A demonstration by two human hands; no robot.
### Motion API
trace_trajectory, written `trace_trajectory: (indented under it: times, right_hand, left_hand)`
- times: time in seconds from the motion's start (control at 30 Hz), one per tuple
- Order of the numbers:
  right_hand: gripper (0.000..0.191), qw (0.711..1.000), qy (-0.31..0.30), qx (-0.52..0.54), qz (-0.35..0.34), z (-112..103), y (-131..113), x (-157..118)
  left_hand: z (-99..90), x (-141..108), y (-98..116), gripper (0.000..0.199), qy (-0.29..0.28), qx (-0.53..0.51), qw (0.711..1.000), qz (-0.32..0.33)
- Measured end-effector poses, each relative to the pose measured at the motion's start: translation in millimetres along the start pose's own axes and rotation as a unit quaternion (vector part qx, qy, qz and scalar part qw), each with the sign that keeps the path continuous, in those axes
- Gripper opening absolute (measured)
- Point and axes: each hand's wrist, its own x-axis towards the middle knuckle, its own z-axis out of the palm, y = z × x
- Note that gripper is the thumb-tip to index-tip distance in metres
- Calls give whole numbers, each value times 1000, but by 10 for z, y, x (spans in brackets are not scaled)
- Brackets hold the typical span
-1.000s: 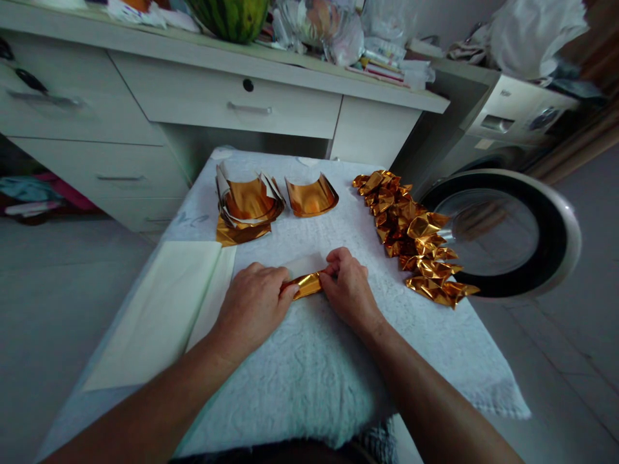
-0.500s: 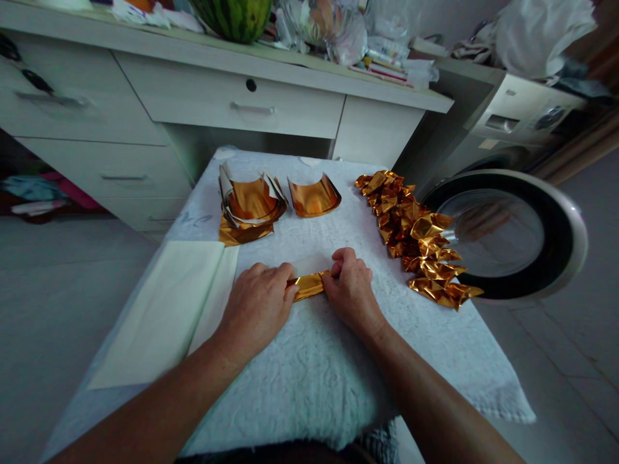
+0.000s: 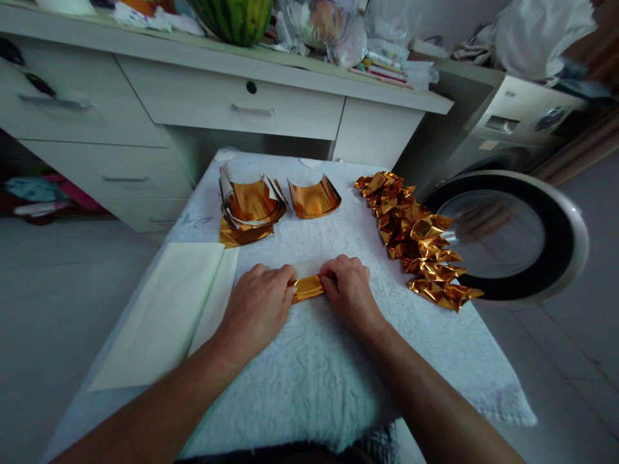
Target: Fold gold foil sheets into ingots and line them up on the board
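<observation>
A narrow folded strip of gold foil paper (image 3: 308,289) lies across the cloth-covered table, with a pale sheet edge just behind it. My left hand (image 3: 264,296) pinches its left end between thumb and fingers. At the right end, my right hand (image 3: 347,287) grips the strip with its fingers curled. Behind my hands sit a stack of curved gold foil sheets (image 3: 252,201) and, to its right, a smaller curved gold piece (image 3: 314,197). A row of folded gold foil shapes (image 3: 420,241) runs along the table's right side.
Pale paper sheets (image 3: 162,309) lie left of my hands on the light tablecloth (image 3: 300,380). A washing machine with its round door (image 3: 507,235) open stands at the right. White drawers and a counter (image 3: 300,71) holding a watermelon (image 3: 235,19) are behind the table.
My right hand's fingers have curled in tighter and shifted slightly left along the gold strip. The left hand stays about where it was.
</observation>
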Motion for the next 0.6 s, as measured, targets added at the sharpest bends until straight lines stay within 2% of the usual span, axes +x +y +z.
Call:
trace_trajectory:
  times: [0.4,0.6]
  right_hand:
    - [13,1000,2,-3,-15,-16,21,-7]
    - [6,999,-10,-29,-25,-22,10,-33]
  left_hand:
    - [3,0,12,8,14,21,1000,18]
    - [-24,-32,27,17,6,29,999,25]
